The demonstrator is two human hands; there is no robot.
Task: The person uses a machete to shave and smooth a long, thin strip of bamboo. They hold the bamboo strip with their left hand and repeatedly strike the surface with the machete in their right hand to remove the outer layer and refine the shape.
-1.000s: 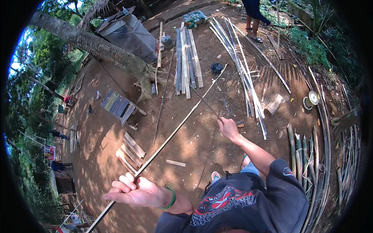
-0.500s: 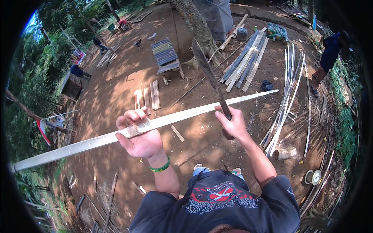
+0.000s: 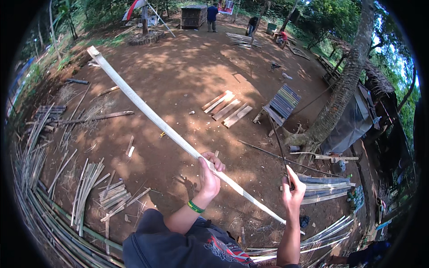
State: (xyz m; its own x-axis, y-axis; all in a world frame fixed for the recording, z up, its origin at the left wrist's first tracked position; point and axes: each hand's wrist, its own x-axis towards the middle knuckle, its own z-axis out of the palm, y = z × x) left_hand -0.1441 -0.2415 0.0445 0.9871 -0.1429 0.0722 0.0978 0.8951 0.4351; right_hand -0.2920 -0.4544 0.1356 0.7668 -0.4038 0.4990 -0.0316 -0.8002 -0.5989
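A long, pale bamboo strip (image 3: 156, 121) slants across the view from the upper left down to the lower right. My left hand (image 3: 211, 173), with a green band at its wrist, is closed round the strip past its middle. To the right of the strip, my right hand (image 3: 293, 191) grips a machete (image 3: 281, 149) by its handle, which the fingers mostly hide. The dark, narrow blade points up and away, apart from the strip.
Short planks (image 3: 227, 109) lie ahead, left of a small slatted bench (image 3: 284, 102) and a tree trunk (image 3: 342, 100). Split bamboo (image 3: 328, 188) is stacked at right, with cut pieces (image 3: 87, 192) at left. Several people, one in dark blue (image 3: 212, 18), are far off.
My view has swung left. The strip's far end has turned from the left side to the upper left, and both hands still hold their things. The machete shows more edge-on.
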